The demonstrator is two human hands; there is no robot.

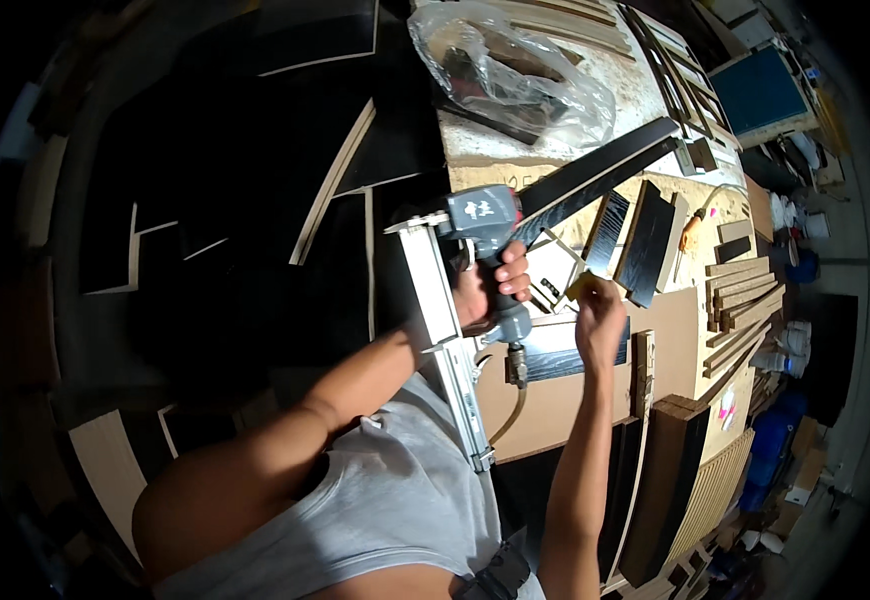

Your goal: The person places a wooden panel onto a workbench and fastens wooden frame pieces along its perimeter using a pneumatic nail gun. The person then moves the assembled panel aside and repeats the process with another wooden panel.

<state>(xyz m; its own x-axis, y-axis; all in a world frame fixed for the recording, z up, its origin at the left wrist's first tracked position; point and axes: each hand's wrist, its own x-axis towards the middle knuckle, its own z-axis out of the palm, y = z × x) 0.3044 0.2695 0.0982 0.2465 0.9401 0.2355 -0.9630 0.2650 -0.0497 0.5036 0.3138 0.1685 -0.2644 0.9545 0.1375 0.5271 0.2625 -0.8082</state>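
Observation:
In front of my body I hold up a grey pneumatic nail gun (483, 215) with a long silver magazine (433, 285). My left hand (511, 275) is wrapped round its dark handle. An air hose (515, 412) hangs from the fitting at the handle's end. To the right, my right hand (601, 318) is closed, with a small yellow thing (583, 287) at its fingertips whose kind I cannot make out. Beyond both hands, a long black board (595, 175) lies slantwise over the bench. Short black boards (645, 240) lie beside the right hand.
A clear plastic bag (525, 75) sits at the bench's far end. Thin wood strips (740, 305) are stacked at the right, near an orange-handled screwdriver (693, 232). Large black panels (245, 200) with pale edges fill the left. Dark beams (667, 480) stand at the near right.

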